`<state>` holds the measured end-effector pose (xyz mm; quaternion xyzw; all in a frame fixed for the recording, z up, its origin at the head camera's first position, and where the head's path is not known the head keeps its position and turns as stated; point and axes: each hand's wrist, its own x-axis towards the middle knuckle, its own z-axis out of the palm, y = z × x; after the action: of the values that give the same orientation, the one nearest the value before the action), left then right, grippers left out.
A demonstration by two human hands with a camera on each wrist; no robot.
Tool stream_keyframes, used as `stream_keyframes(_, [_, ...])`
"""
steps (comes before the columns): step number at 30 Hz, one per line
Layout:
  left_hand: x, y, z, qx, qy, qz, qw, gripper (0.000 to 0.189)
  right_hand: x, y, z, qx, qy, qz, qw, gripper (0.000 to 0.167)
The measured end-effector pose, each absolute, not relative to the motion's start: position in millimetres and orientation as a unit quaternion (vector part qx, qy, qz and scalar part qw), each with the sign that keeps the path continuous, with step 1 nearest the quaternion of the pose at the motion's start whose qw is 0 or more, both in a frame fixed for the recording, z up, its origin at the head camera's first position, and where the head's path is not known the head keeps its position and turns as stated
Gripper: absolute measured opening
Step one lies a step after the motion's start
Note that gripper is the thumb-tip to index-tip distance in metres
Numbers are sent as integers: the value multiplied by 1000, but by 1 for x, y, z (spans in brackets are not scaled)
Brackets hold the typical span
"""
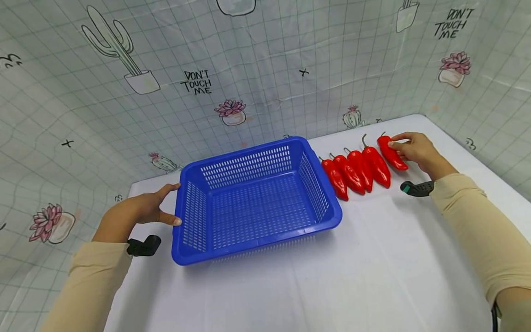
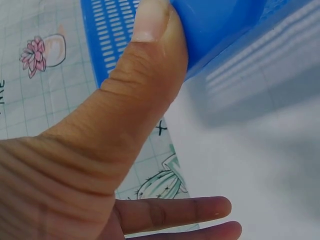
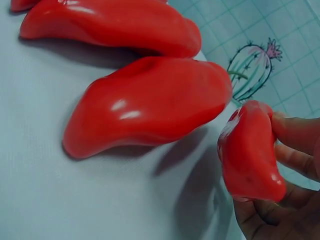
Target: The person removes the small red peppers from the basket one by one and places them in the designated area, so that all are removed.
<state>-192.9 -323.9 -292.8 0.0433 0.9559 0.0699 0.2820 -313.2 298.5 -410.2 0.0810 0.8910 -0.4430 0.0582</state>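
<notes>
A blue slotted plastic basket (image 1: pixel 257 242) stands on the white table with nothing in it. My left hand (image 1: pixel 138 210) is at its left rim, thumb (image 2: pixel 155 60) and index fingertip touching the rim. Two other fingers of that hand stretch out straight, apart from the basket, in the left wrist view. At the back right, my right hand (image 1: pixel 416 150) pinches a red chili pepper (image 1: pixel 392 153) between thumb and fingers. In the right wrist view this held pepper (image 3: pixel 252 155) is raised off the table, beside another red pepper (image 3: pixel 150 102).
Several glossy red peppers (image 1: pixel 352 170) lie in a slanted row between the basket's right side and my right hand. Behind the white table (image 1: pixel 332 286) hangs a gridded cloth (image 1: pixel 265 64) printed with cacti and lettering. Dark wrist devices (image 1: pixel 144 246) sit on both wrists.
</notes>
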Motion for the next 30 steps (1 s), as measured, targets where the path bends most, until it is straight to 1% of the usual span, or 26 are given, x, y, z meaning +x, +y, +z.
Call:
stream_keyframes(8, [-193, -323, -293, 36, 955, 64, 287, 116, -310, 302, -419, 78, 892, -441, 57, 73])
stream_keyframes(12, [-192, -323, -292, 39, 955, 65, 287, 115, -307, 304, -423, 73, 897, -434, 55, 71])
stream_keyframes(19, [-192, -322, -290, 44, 954, 64, 288, 115, -301, 305, -426, 66, 908, -412, 26, 64])
stream_keyframes(23, [-193, -322, -291, 46, 955, 63, 285, 116, -300, 306, -425, 63, 925, -374, 10, 60])
stream_keyframes(30, [-193, -322, -292, 40, 954, 58, 291, 114, -300, 289, -411, 65, 942, -328, -21, 59])
